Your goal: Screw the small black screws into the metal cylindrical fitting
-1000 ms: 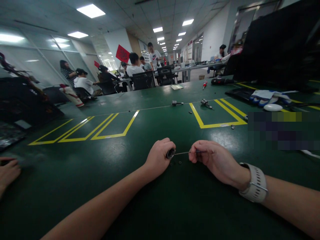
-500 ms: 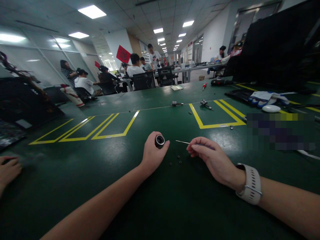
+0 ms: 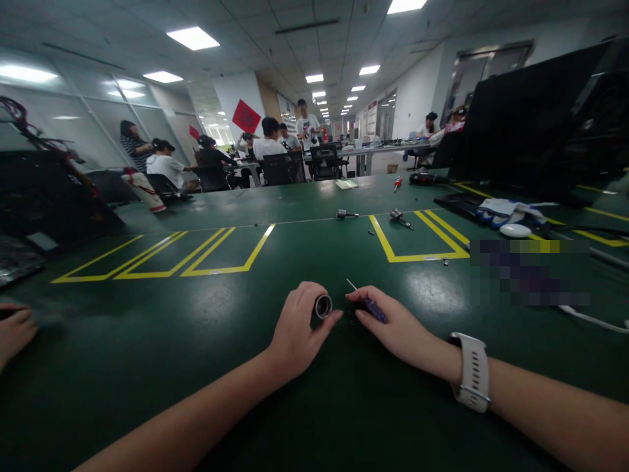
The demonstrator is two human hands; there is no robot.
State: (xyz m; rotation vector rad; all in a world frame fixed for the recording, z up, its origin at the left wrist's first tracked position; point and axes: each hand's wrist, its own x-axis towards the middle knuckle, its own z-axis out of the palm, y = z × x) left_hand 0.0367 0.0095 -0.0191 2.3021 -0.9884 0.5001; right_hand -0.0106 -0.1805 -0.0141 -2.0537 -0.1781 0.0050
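My left hand [image 3: 301,328] is closed round a short dark cylinder [image 3: 323,306] with a bright metal rim, its hollow end facing me. Just to the right, my right hand [image 3: 386,318] grips a screwdriver [image 3: 375,310] by its purple handle. The thin shaft points up and to the left, apart from the cylinder. Small dark rings [image 3: 351,322] lie on the green table between the two hands, partly hidden by my right fingers.
Two metal parts with shafts [image 3: 346,214] [image 3: 400,217] lie farther back near yellow tape outlines. Beyond them are a red screwdriver [image 3: 398,183], gloves [image 3: 508,213], a white mouse [image 3: 515,231] and a large black monitor [image 3: 531,118]. Another person's hand [image 3: 17,331] rests at the left edge.
Both hands have come closer together and slightly nearer to me. The screwdriver has turned, so its shaft now points more upward and its purple handle shows. The camera view has shifted a little.
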